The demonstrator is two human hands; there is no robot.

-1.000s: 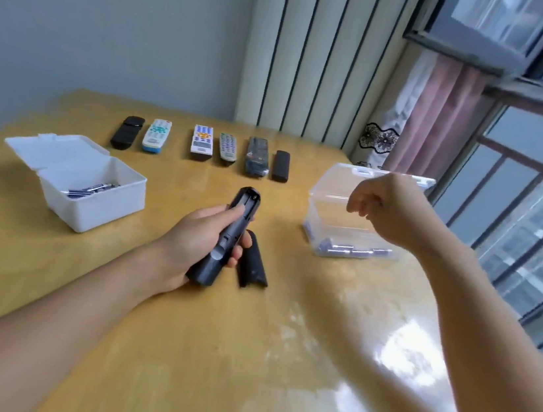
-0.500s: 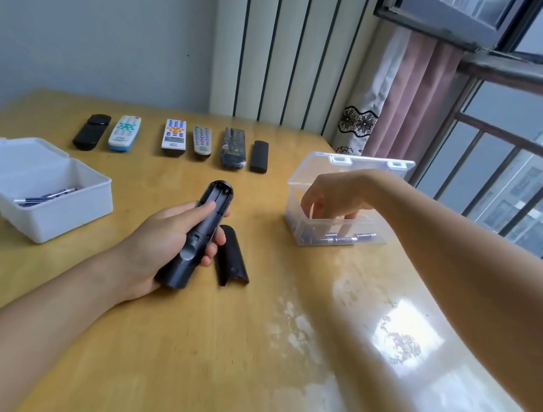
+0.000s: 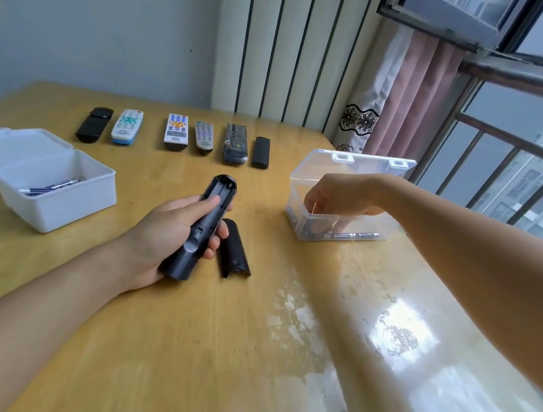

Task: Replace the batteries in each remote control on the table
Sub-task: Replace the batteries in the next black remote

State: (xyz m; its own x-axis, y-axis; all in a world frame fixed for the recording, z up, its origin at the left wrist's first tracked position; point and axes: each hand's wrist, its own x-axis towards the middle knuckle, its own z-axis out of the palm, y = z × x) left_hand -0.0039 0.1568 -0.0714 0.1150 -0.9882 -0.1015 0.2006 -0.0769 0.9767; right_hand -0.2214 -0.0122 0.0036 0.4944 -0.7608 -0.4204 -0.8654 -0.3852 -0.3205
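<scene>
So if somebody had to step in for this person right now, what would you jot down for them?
Left hand grips the black remote, battery bay open and empty.
Its cover lies on the table beside it.
Right hand reaches into the clear box of batteries; whether its fingers hold one is hidden.
White box holds a few batteries.
Left: load this remote, refit cover. Six remotes wait in the far row, state unknown.
</scene>
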